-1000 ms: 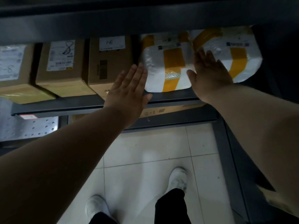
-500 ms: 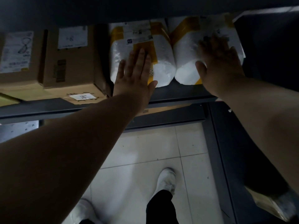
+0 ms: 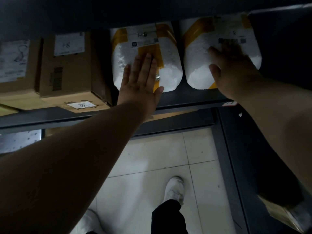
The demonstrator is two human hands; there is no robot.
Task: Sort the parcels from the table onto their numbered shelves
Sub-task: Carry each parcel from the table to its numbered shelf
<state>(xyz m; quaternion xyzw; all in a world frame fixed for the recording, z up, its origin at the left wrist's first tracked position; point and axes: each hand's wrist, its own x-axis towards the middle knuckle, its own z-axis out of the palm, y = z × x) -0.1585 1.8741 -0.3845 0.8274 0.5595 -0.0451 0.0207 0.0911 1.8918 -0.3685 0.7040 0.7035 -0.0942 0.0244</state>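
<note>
Two white foam parcels with yellow tape stand side by side on a dark metal shelf (image 3: pixel 185 101). My left hand (image 3: pixel 140 80) lies flat, fingers spread, against the front of the left parcel (image 3: pixel 170 71), which carries a label marked 8-1. My right hand (image 3: pixel 231 68) presses flat on the right parcel (image 3: pixel 197 65), partly covering its label. Neither hand grips anything.
Left of the foam parcels stand cardboard boxes (image 3: pixel 67 68) with white labels marked 8. A shelf board (image 3: pixel 152 10) hangs close above. A dark rack upright (image 3: pixel 224 149) runs down at right. Below are the tiled floor (image 3: pixel 152 157), my white shoes and a wrapped parcel (image 3: pixel 285 215) at bottom right.
Both hands have gone from the parcels' edges to flat against their fronts. The two foam parcels now stand deeper on the shelf, upright and apart. The view shifted rightwards.
</note>
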